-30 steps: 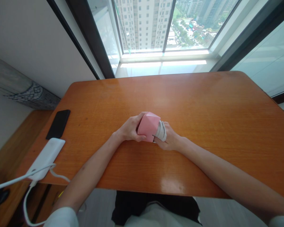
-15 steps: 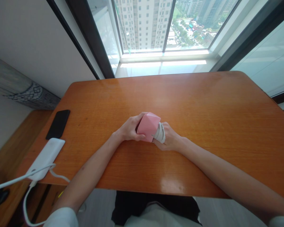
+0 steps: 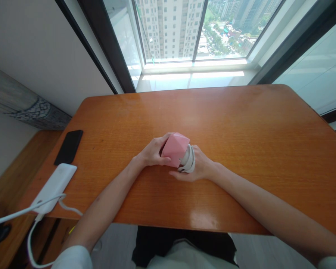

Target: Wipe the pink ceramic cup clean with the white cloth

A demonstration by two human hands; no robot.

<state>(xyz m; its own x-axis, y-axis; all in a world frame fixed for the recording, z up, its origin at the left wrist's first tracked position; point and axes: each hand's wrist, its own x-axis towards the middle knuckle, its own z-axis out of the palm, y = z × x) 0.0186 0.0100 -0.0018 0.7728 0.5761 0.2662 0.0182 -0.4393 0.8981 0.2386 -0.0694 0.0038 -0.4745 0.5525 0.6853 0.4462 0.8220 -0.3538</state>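
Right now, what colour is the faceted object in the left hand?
The faceted object is pale pink, as the head view shows.

Wood desk by lg window, high-rise apts outside. White wall on L, pale floor below. Bright daylight on sill.

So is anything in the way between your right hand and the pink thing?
Yes. A white band sits between the right hand and the pink faceted object, touching the object's end and cupped by that hand. Nothing stands between the left hand and the object, which that hand is gripping.
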